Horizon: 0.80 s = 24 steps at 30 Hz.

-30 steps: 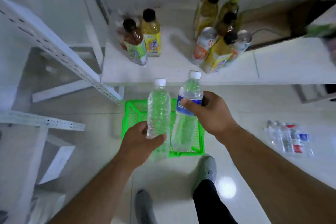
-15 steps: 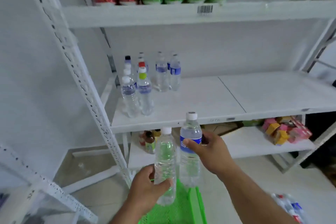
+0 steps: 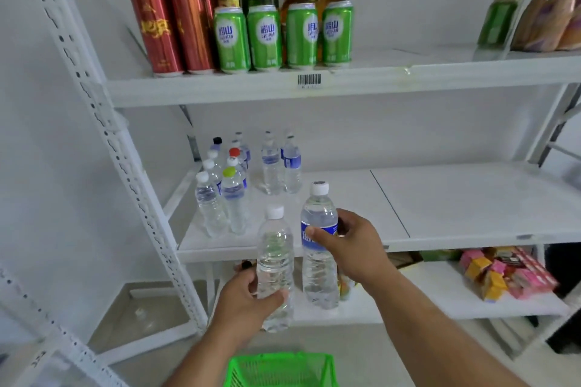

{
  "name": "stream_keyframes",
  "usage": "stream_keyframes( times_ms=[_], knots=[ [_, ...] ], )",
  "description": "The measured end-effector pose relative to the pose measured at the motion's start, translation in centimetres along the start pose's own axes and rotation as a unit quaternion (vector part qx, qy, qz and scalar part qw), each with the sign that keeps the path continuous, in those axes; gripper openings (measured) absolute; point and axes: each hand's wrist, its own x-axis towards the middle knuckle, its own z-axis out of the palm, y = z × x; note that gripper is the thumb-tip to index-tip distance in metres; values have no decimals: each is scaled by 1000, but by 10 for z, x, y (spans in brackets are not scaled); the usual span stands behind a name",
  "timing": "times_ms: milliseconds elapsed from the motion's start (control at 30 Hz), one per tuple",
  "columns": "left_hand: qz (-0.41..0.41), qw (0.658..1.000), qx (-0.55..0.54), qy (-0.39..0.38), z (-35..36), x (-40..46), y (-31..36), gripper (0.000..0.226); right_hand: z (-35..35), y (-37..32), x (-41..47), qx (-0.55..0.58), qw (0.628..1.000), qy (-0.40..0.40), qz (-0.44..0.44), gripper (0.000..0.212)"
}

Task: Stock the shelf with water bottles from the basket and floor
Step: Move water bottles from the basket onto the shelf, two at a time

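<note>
Green basket (image 3: 279, 369) at 6 o'clock, rim only. Left hand (image 3: 248, 302) fingers wrapped round a plain clear bottle (image 3: 275, 264), right hand (image 3: 355, 248) gripping a blue-label bottle (image 3: 317, 245) just beside it, both upright before the middle shelf (image 3: 440, 207). Stocked water bottles (image 3: 239, 185) stand at 11 o'clock on that shelf; cans (image 3: 245, 38) at 12 above.
</note>
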Motion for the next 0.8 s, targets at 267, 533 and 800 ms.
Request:
stream_keyframes(
  times_ms=[267,533,800],
  knots=[
    [-33,998,-34,43,44,16,28,27,-36,12,39,10,1000,-27,2,29],
    [-30,998,-33,40,44,65,29,26,-34,19,88,9,1000,-24,12,27],
    [-18,999,-7,29,21,139,12,27,-1,22,141,-20,1000,-9,18,18]
  ],
)
